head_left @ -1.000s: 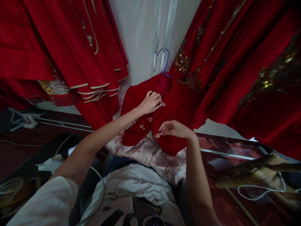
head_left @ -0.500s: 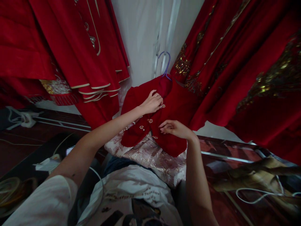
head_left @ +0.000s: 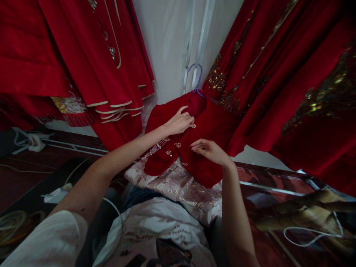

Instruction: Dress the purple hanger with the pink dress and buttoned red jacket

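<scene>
A small red velvet jacket [head_left: 214, 122] with pearl flower buttons [head_left: 177, 145] hangs on a purple hanger [head_left: 198, 78] in front of me, over a pale brocade skirt [head_left: 189, 189]. My left hand [head_left: 179, 122] is curled at the top button near the collar, fingers pinched on the fabric. My right hand [head_left: 208, 150] rests lower on the front flap, fingers bent and pressed on the cloth beside the middle buttons.
Long red garments with cream trim [head_left: 111, 74] hang at left, and red gowns with gold embroidery [head_left: 278, 74] at right. A white wall [head_left: 172, 44] with ribbons lies behind. White cables [head_left: 308, 237] lie on a dark floor, and a white bundle [head_left: 27, 141] sits at far left.
My right hand has left the lowest button and moved up the jacket's front flap. The left hand stays at the top button. The view has shifted slightly.
</scene>
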Tool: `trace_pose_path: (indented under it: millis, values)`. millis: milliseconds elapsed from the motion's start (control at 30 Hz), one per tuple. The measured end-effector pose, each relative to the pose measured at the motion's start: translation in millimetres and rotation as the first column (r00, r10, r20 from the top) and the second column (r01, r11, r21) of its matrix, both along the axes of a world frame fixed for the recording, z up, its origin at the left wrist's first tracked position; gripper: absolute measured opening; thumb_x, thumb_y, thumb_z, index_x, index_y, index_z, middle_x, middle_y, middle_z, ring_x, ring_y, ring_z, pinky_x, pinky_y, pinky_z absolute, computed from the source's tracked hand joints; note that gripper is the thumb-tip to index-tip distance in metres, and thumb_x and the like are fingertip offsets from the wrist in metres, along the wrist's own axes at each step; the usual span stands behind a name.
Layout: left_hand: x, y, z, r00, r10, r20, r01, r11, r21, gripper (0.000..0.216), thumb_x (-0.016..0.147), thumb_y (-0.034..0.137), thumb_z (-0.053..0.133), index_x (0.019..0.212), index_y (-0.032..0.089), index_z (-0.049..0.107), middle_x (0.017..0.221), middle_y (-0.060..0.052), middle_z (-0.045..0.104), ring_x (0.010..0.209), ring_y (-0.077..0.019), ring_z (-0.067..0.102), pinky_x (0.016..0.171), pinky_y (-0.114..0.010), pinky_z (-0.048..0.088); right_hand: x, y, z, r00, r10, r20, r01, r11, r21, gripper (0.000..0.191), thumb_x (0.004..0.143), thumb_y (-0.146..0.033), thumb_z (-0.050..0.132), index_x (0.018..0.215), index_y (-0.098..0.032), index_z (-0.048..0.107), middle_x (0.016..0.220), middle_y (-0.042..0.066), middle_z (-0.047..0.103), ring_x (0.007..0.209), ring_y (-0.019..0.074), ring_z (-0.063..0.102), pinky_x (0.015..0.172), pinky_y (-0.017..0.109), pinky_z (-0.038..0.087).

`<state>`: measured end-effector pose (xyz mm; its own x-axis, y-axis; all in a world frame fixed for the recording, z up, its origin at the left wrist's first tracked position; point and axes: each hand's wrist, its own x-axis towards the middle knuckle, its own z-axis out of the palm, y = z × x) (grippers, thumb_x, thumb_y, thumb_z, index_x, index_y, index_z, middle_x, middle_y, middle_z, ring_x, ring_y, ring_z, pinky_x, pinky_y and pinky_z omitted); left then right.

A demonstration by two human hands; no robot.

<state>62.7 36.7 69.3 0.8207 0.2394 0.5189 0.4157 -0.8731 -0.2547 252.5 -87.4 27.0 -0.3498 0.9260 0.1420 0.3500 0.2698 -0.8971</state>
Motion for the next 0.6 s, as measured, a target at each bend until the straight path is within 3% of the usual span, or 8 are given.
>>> trace_pose_path:
  millis: [133, 233, 333, 400, 500, 600]
  values:
    - [0, -2, -2.2, 0.998, 0.064, -0.007, -0.064, 0.997, 0.035, 0.026, 0.094, 0.026, 0.037, 0.103, 0.014, 0.058, 0.076, -0.005, 0.066, 0.077, -0.0198, 0.062, 0.111, -0.053, 0.02, -16, 18, 9.5, 0.952, -0.231, -0.203, 0.269, 0.945, 0.188, 0.043, 0.081, -0.056, 0.06, 0.105, -0.02, 0.059, 0.111, 0.01, 0.065, 0.103, 0.0203, 0.062, 0.096, 0.039, 0.05]
    - [0, -1, -8.0, 0.98, 0.194, -0.035, -0.192, 0.98, 0.055, 0.035, 0.09, 0.022, 0.04, 0.117, 0.005, 0.053, 0.074, -0.007, 0.066, 0.074, -0.0215, 0.063, 0.108, -0.048, 0.028, -43, 41, 15.0, 0.925, -0.239, -0.295, 0.319, 0.911, 0.262, 0.066, 0.082, -0.067, 0.05, 0.132, -0.024, 0.041, 0.138, 0.012, 0.048, 0.126, 0.0214, 0.049, 0.106, 0.039, 0.043]
    - [-3, -3, -12.9, 0.939, 0.335, 0.076, -0.34, 0.938, 0.061, 0.05, 0.086, 0.017, 0.043, 0.133, 0.0, 0.042, 0.096, -0.017, 0.067, 0.099, -0.0286, 0.061, 0.111, -0.051, 0.026, -69, 62, 14.5, 0.952, -0.196, -0.234, 0.252, 0.937, 0.241, 0.088, 0.081, -0.074, 0.042, 0.148, -0.025, 0.013, 0.157, 0.01, 0.018, 0.144, 0.0221, 0.022, 0.117, 0.041, 0.027]
    - [-9, -7, -14.2, 0.903, 0.374, 0.211, -0.394, 0.917, 0.064, 0.055, 0.087, 0.015, 0.042, 0.141, 0.009, 0.036, 0.122, -0.018, 0.058, 0.119, -0.0322, 0.051, 0.113, -0.057, 0.018, -78, 72, 9.7, 0.946, -0.269, -0.18, 0.304, 0.928, 0.214, 0.098, 0.079, -0.077, 0.04, 0.15, -0.022, 0.001, 0.16, 0.01, 0.003, 0.148, 0.0246, 0.005, 0.119, 0.047, 0.016]
    - [-25, -11, -12.7, 0.846, 0.385, 0.368, -0.426, 0.904, 0.036, 0.059, 0.087, 0.017, 0.045, 0.144, 0.023, 0.031, 0.143, -0.014, 0.042, 0.135, -0.0348, 0.034, 0.113, -0.065, 0.008, -69, 80, -1.5, 0.878, -0.464, -0.12, 0.477, 0.821, 0.315, 0.107, 0.077, -0.078, 0.043, 0.151, -0.017, -0.004, 0.16, 0.013, -0.004, 0.148, 0.0267, -0.006, 0.119, 0.049, 0.007]
    - [-51, -2, -6.7, 0.741, 0.437, 0.51, -0.468, 0.88, -0.075, 0.061, 0.084, 0.02, 0.052, 0.142, 0.02, 0.032, 0.146, -0.018, 0.037, 0.137, -0.0387, 0.028, 0.112, -0.069, 0.007, -35, 82, -8.1, 0.783, -0.617, -0.084, 0.582, 0.678, 0.449, 0.102, 0.08, -0.074, 0.043, 0.15, -0.01, 0.009, 0.156, 0.022, 0.013, 0.146, 0.0288, 0.011, 0.118, 0.047, 0.014]
